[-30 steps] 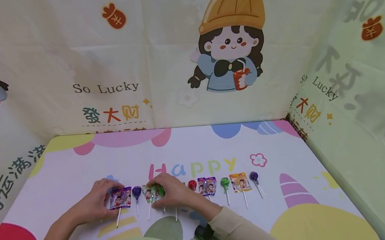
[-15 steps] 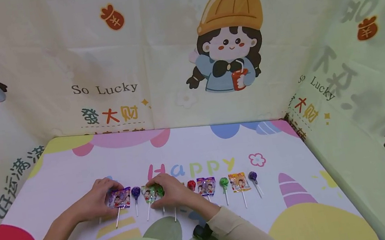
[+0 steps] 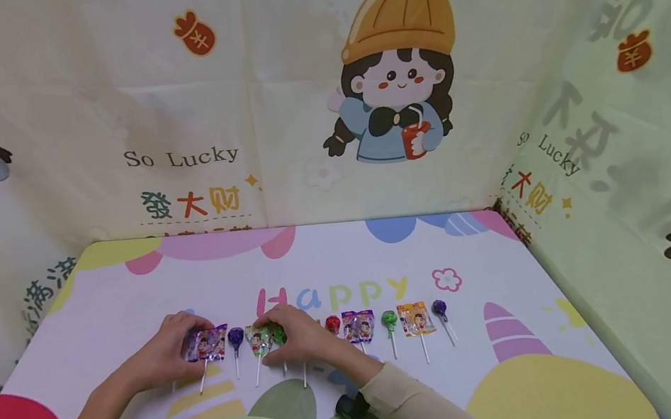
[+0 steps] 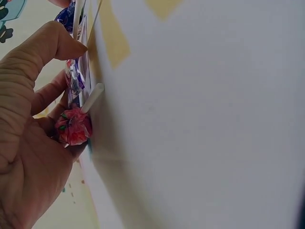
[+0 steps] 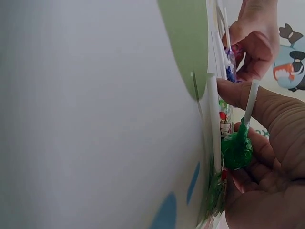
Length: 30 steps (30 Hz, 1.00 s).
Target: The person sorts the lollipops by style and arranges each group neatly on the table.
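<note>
In the head view my left hand pinches a flat purple-wrapped lollipop between thumb and fingers, at the left part of a row of lollipops. A round red lollipop sits inside that hand's curve in the left wrist view. My right hand has thumb and fingers at the top and bottom edges of a flat green-wrapped lollipop. A round green lollipop lies under its palm, its stick pointing up in the right wrist view. Between the hands is a round dark purple lollipop.
Rightward the row goes on with a red lollipop, a purple packet, a green one, an orange packet and a dark purple one. The printed tabletop meets cloth walls behind and at the sides.
The flat purple-wrapped lollipop has shifted slightly away from me, its stick end higher in the head view. My right hand looks the same; the head view has drifted a little.
</note>
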### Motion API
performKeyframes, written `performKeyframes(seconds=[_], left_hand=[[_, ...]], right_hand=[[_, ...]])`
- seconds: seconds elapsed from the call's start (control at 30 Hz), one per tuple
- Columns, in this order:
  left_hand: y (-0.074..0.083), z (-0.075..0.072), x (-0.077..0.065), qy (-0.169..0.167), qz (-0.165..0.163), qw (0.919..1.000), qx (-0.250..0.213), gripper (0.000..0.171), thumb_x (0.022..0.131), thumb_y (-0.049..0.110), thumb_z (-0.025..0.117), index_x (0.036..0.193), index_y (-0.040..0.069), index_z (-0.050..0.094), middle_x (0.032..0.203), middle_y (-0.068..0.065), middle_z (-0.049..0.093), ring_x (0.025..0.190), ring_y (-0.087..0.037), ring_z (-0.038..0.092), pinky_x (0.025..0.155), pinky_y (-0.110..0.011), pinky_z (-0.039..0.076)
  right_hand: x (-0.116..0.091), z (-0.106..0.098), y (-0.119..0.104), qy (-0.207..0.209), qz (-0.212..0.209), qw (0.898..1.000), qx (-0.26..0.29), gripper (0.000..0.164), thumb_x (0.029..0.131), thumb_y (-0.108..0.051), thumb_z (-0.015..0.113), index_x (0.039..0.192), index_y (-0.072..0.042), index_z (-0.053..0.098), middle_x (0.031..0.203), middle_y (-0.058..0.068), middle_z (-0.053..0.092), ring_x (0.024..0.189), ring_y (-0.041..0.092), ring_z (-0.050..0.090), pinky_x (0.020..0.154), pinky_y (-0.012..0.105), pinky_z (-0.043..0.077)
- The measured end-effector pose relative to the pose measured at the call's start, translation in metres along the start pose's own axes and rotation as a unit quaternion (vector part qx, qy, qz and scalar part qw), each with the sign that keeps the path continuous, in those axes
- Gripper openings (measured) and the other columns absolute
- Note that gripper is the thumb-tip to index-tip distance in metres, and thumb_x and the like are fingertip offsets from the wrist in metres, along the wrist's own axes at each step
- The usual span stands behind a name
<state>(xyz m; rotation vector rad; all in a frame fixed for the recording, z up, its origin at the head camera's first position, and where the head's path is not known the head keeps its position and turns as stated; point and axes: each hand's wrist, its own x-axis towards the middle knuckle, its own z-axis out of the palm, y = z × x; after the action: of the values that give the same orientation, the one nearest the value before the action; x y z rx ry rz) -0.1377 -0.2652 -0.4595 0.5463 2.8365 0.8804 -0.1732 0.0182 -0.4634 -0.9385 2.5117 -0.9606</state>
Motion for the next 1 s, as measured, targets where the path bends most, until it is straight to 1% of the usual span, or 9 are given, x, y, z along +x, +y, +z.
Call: performKeyframes(seconds=[0.23,0.5,0.6,0.7,0.8,0.93,1.0], left_hand=[[0.0,0.0,-0.001,0.006,0.0,1.0,-0.008,0.061,0.07,0.02,0.09,0.121,0.006,0.061,0.119,-0.008,0.056,0.114,-0.033,0.045,0.096,-0.058,0.046],[-0.001,-0.002,0.002,0.015,0.013,0.9998,-0.008,0.06,0.071,0.018,0.091,0.121,0.005,0.06,0.12,-0.009,0.057,0.113,-0.032,0.046,0.097,-0.058,0.046],[-0.001,-0.005,0.006,0.018,0.02,0.9996,-0.006,0.06,0.072,0.017,0.09,0.122,0.006,0.06,0.12,-0.008,0.058,0.114,-0.031,0.047,0.097,-0.058,0.046],[0.0,-0.008,0.011,0.016,0.023,0.9996,-0.007,0.059,0.073,0.017,0.09,0.123,0.006,0.06,0.121,-0.009,0.057,0.114,-0.032,0.047,0.099,-0.059,0.046],[0.002,-0.013,0.019,0.014,0.018,0.9997,-0.009,0.059,0.075,0.016,0.089,0.124,0.005,0.058,0.122,-0.012,0.057,0.116,-0.034,0.046,0.101,-0.063,0.046],[0.005,-0.02,0.033,0.012,0.009,0.9999,-0.004,0.057,0.077,0.014,0.087,0.125,0.004,0.059,0.125,-0.015,0.056,0.119,-0.037,0.045,0.102,-0.064,0.044],[0.006,-0.024,0.042,0.012,0.011,0.9999,0.0,0.056,0.077,0.014,0.086,0.125,0.003,0.059,0.125,-0.016,0.056,0.118,-0.038,0.045,0.102,-0.064,0.044]], right_hand=[[-0.001,0.0,0.0,0.004,0.002,1.0,0.007,0.054,0.083,-0.026,0.086,0.132,-0.018,0.065,0.133,-0.003,0.062,0.126,0.011,0.053,0.108,0.028,0.044],[-0.003,0.001,0.001,0.006,-0.008,1.0,0.012,0.054,0.084,-0.026,0.086,0.133,-0.017,0.065,0.133,-0.002,0.062,0.126,0.011,0.053,0.109,0.028,0.043],[-0.004,0.001,0.003,0.008,-0.005,1.0,0.014,0.053,0.084,-0.025,0.086,0.132,-0.017,0.065,0.133,-0.002,0.061,0.125,0.011,0.053,0.108,0.028,0.043],[-0.005,0.002,0.005,0.008,0.001,1.0,0.019,0.054,0.083,-0.025,0.086,0.132,-0.018,0.065,0.133,-0.002,0.061,0.125,0.012,0.053,0.108,0.029,0.043],[-0.005,0.002,0.006,0.008,0.002,1.0,0.02,0.054,0.083,-0.025,0.087,0.132,-0.018,0.065,0.133,-0.003,0.061,0.126,0.012,0.053,0.109,0.03,0.043],[-0.003,0.003,0.006,0.008,-0.007,1.0,0.017,0.055,0.083,-0.026,0.086,0.133,-0.018,0.064,0.134,-0.002,0.061,0.126,0.011,0.053,0.11,0.029,0.042],[-0.003,0.003,0.005,0.007,-0.01,1.0,0.02,0.055,0.083,-0.026,0.086,0.133,-0.018,0.065,0.133,-0.002,0.061,0.125,0.011,0.053,0.109,0.029,0.042]])
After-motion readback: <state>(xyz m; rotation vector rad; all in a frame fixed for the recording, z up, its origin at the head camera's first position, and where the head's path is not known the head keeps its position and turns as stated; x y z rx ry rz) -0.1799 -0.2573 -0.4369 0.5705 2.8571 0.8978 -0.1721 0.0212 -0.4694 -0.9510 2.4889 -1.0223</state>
